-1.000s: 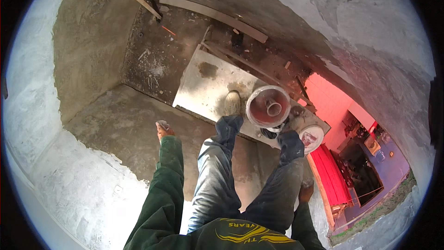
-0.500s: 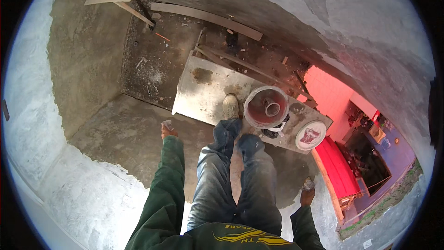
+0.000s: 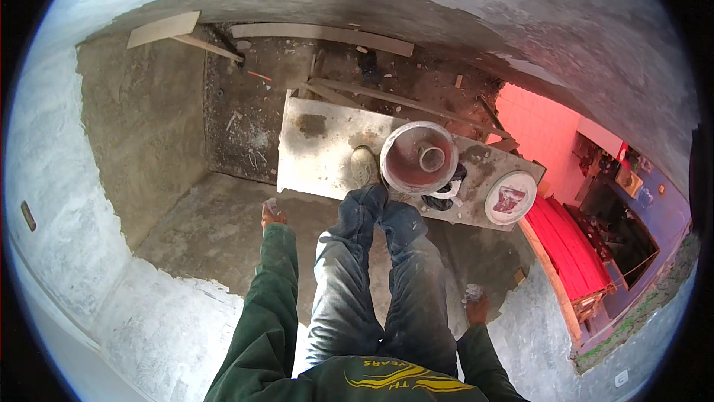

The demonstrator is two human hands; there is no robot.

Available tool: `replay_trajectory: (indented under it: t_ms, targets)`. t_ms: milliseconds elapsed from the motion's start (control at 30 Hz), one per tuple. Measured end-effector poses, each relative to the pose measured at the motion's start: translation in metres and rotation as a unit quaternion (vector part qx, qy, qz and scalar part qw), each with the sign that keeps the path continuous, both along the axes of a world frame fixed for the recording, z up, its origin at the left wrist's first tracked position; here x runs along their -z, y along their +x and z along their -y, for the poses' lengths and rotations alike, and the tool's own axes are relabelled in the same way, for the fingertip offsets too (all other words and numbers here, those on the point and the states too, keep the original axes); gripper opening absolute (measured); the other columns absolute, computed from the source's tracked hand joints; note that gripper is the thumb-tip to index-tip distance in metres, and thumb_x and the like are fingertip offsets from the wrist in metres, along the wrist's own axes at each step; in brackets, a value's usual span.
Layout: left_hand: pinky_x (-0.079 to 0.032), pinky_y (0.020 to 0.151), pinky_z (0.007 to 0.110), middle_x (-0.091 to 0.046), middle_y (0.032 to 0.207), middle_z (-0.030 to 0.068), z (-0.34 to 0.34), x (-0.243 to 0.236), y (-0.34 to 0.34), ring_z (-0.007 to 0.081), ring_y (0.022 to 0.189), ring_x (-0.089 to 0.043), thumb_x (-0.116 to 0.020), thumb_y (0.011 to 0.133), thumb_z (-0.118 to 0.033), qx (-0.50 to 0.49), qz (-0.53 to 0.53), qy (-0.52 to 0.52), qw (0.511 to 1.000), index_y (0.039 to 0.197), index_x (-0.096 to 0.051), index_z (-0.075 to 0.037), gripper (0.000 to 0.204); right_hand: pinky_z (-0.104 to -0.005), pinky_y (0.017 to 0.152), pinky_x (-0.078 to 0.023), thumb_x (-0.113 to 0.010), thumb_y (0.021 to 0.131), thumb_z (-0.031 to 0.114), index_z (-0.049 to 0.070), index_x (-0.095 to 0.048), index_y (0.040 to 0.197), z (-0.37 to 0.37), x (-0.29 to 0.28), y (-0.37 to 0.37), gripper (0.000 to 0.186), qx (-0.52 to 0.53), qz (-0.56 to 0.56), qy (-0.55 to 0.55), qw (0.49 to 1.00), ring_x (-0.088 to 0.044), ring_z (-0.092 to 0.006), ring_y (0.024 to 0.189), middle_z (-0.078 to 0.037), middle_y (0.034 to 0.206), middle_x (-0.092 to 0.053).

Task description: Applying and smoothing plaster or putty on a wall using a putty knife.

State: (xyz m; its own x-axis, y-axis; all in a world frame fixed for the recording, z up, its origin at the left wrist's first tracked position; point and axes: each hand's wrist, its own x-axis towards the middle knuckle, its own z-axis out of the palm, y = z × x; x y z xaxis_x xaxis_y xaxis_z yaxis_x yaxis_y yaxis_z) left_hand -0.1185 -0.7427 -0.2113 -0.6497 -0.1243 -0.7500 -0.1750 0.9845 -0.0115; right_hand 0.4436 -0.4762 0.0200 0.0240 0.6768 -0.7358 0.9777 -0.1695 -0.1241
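My left hand is held out beyond its green sleeve. Its fingers are curled, with a small whitish patch or lump at them. My right hand is low at the right, also curled, with a similar whitish lump at its fingers. Whether these are held pieces or caked material I cannot tell. Between and beyond the hands, my shoe stands on a stained pale board. Beside it on the board is a round bucket with a smaller cup-like ring inside. Neither hand touches the bucket.
A round white lid with a dark red patch lies at the board's right end. Black and white crumpled material sits by the bucket. Wooden poles run behind the board. Debris litters the floor below. Red cloth lies right.
My right hand has come left, closer to my legs. My left hand has barely shifted. The view has turned slightly, so the board and bucket sit a little differently.
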Motion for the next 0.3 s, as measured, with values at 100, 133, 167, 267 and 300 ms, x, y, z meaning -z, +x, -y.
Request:
replay_trajectory:
  t_ms: [100, 133, 167, 267, 300]
  targets:
    - [-0.042, 0.1, 0.041, -0.052, 0.129, 0.0178, 0.054, -0.009, -0.05, 0.0326, 0.118, -0.052, -0.067, 0.072, -0.015, 0.386, -0.143, -0.058, 0.909, 0.136, -0.039, -0.002, 0.071, -0.0383, 0.071, -0.051, -0.061, 0.08, 0.012, 0.002, -0.062, 0.102, 0.009, 0.023, -0.002, 0.024, 0.098, -0.103, 0.01, 0.99, -0.065, -0.0291, 0.083, -0.014, 0.094, -0.066]
    - [-0.041, 0.101, 0.041, -0.052, 0.129, 0.0184, 0.025, 0.004, 0.009, 0.0331, 0.118, -0.051, -0.068, 0.071, -0.016, 0.211, -0.071, -0.039, 0.974, 0.136, -0.039, -0.002, 0.073, -0.0396, 0.077, -0.05, -0.06, 0.081, 0.014, 0.001, -0.061, 0.104, 0.004, 0.009, 0.03, 0.026, 0.114, -0.031, -0.001, 0.993, -0.064, -0.0308, 0.09, -0.015, 0.098, -0.066]
    - [-0.04, 0.101, 0.041, -0.052, 0.129, 0.0191, -0.028, -0.003, 0.058, 0.0335, 0.119, -0.051, -0.07, 0.07, -0.018, 0.034, 0.016, -0.025, 0.999, 0.136, -0.038, -0.001, 0.075, -0.0409, 0.082, -0.049, -0.06, 0.082, 0.016, 0.001, -0.061, 0.106, -0.005, -0.012, 0.066, 0.029, 0.138, 0.045, 0.0, 0.989, -0.063, -0.0325, 0.096, -0.017, 0.101, -0.066]
    - [-0.04, 0.102, 0.041, -0.05, 0.132, 0.0183, -0.039, -0.04, 0.013, 0.0353, 0.12, -0.049, -0.071, 0.069, -0.02, 0.073, 0.01, -0.048, 0.996, 0.137, -0.038, -0.002, 0.077, -0.0401, 0.082, -0.049, -0.061, 0.081, 0.016, 0.001, -0.062, 0.105, 0.017, 0.014, 0.077, 0.028, 0.199, -0.022, 0.008, 0.98, -0.064, -0.0307, 0.094, -0.016, 0.1, -0.067]
    - [-0.04, 0.102, 0.041, -0.05, 0.132, 0.0183, -0.04, -0.05, -0.009, 0.0353, 0.12, -0.049, -0.071, 0.069, -0.02, 0.086, -0.003, -0.056, 0.995, 0.137, -0.038, -0.002, 0.077, -0.0382, 0.088, -0.047, -0.065, 0.079, 0.018, 0.006, -0.062, 0.108, 0.022, 0.019, 0.067, 0.032, 0.285, 0.011, -0.065, 0.956, -0.062, -0.028, 0.102, -0.016, 0.107, -0.065]
